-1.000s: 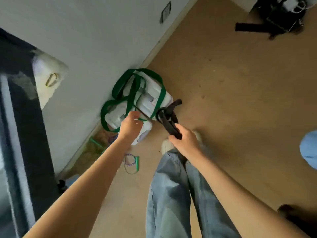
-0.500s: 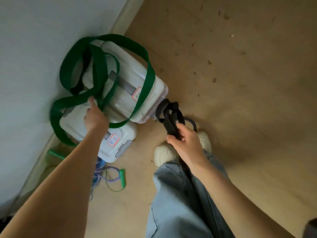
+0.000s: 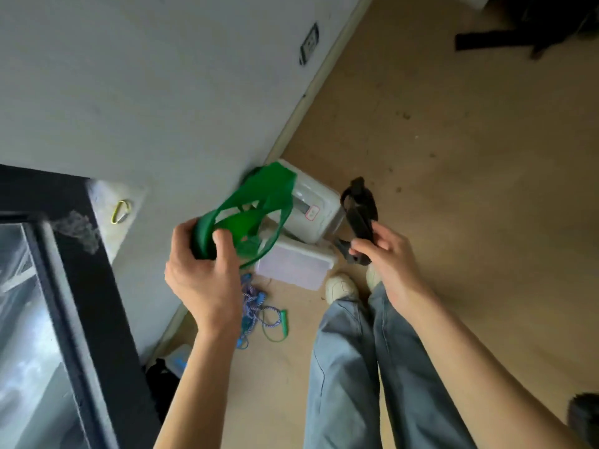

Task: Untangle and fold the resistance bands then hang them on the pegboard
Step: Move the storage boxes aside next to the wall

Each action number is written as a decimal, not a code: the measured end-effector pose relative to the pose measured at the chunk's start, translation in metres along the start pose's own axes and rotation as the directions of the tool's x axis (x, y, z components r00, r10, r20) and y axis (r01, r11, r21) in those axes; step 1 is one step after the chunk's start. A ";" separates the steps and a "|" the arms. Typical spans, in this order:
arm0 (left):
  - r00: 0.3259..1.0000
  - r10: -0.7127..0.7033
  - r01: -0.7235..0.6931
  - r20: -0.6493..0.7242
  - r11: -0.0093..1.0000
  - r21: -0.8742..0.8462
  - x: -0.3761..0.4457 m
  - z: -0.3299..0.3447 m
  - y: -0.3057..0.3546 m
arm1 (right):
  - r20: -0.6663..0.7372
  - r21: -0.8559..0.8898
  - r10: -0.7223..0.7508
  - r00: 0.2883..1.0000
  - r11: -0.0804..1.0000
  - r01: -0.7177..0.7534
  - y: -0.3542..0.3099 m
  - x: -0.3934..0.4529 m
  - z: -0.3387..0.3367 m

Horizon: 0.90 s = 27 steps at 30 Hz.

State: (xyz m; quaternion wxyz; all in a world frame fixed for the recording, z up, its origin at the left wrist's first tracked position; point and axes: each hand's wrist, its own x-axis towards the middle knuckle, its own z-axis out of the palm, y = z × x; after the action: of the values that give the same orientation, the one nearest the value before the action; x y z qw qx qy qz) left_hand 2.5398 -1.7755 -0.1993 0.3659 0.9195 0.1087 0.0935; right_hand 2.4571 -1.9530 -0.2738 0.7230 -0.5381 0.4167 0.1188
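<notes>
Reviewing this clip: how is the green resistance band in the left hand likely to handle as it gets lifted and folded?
Probably floppy: the green band sags in twisted, overlapping loops from the left hand rather than holding a shape. Likely light, since a curled grip at one end carries the whole bundle. It may snag on itself, as several strands cross near the middle.

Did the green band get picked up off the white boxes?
Yes. The green band lay draped over the white boxes; now the left hand grips it, bunched and lifted above them.

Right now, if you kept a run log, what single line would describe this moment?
left hand: grips green band | right hand: grips black band | both bands off the floor | hanging: not yet done
</notes>
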 end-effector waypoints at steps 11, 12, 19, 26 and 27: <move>0.864 -0.244 0.408 0.440 0.851 -0.330 -0.036 0.000 0.117 | 0.273 -0.178 -0.074 0.959 0.976 0.126 -0.055 -0.059 -0.016; 0.821 -0.280 0.477 0.498 0.815 -0.328 -0.042 0.000 0.127 | 0.340 -0.231 -0.089 0.936 0.957 0.175 -0.059 -0.065 -0.017; 0.603 -0.268 0.703 0.751 0.624 -0.341 -0.049 -0.017 0.192 | 0.372 -0.320 -0.241 0.896 0.873 0.368 -0.084 -0.103 -0.032; 0.507 -0.188 0.823 0.841 0.398 -0.406 -0.053 -0.018 0.252 | 0.339 -0.351 -0.409 0.847 0.781 0.517 -0.133 -0.117 -0.045; 0.514 -0.169 0.830 0.841 0.345 -0.437 -0.052 -0.015 0.261 | 0.243 -0.380 -0.462 0.853 0.764 0.522 -0.143 -0.118 -0.055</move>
State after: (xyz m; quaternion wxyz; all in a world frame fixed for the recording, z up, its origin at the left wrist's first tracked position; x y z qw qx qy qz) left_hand 2.5202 -1.9645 -0.0123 0.7645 0.5063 0.2175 -0.3344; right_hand 2.4463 -2.0243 -0.0949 0.6173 -0.7657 0.1737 0.0504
